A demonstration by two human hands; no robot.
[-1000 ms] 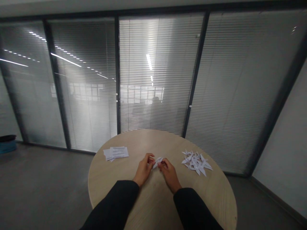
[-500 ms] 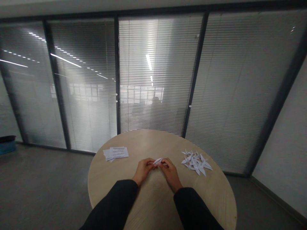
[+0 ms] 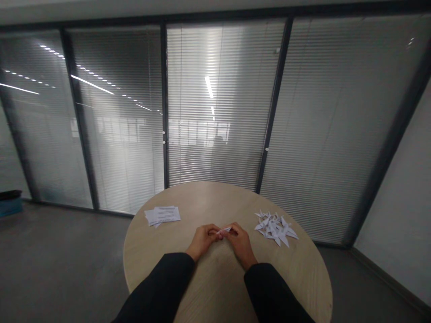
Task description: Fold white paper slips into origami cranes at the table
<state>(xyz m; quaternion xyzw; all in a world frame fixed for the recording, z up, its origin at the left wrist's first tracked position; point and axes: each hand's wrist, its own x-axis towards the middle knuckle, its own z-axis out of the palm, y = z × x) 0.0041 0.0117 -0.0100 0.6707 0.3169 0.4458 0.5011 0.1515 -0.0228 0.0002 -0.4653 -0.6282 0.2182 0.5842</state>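
My left hand (image 3: 203, 241) and my right hand (image 3: 240, 240) hold a narrow folded piece of white paper (image 3: 224, 231) between their fingertips, above the middle of a round wooden table (image 3: 215, 269). The fingers hide most of the paper. To the right of my right hand lies a loose heap of folded white paper cranes (image 3: 274, 228). Left of my left hand, a small stack of printed white paper slips (image 3: 162, 215) rests on the tabletop. Neither hand touches the heap or the stack.
Dark sleeves run from both hands to the near table edge. Behind the table stands a glass partition with closed blinds (image 3: 218, 112). The table is surrounded by a grey floor (image 3: 67, 255), with a blue bin (image 3: 10, 207) far left.
My hands have drawn closer together. The folded paper has turned from a slanted position to nearly level, and more of it is now hidden by my fingers.
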